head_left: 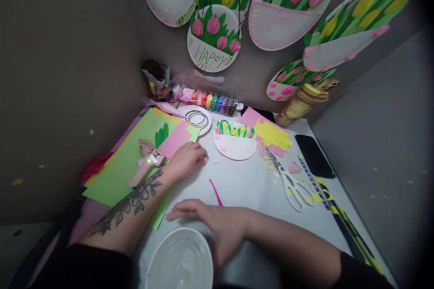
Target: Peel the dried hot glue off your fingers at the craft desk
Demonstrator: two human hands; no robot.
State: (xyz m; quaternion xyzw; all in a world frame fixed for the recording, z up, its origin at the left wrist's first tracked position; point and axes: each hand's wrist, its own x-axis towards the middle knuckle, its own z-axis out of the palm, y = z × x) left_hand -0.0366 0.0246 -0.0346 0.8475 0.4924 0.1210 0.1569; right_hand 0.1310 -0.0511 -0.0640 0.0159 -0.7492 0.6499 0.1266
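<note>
My left hand (pixel 188 160) pinches a small pink piece (pixel 204 159) at its fingertips, beside a pink paper sheet (pixel 174 140). Near the front edge, my right hand (pixel 217 228) curves around the far right side of a white bowl (pixel 181 262), its fingers apart. Past my right hand lies a thin magenta tool (pixel 215 192). A half-round paper plate (pixel 234 146) with a pale pink front, green leaves and small yellow and pink flowers lies beyond the hands. A tiny pink bit (pixel 216 161) sits between it and my left hand.
On the left are green sheets (pixel 118 158) and a pink glue gun (pixel 145 169). White scissors (pixel 293 185), yellow paper (pixel 271 134) and a phone (pixel 313 156) lie right. Behind are wrapped coloured clay pots (pixel 210 100) and a jar (pixel 301 104). Decorated plates (pixel 285 25) hang above.
</note>
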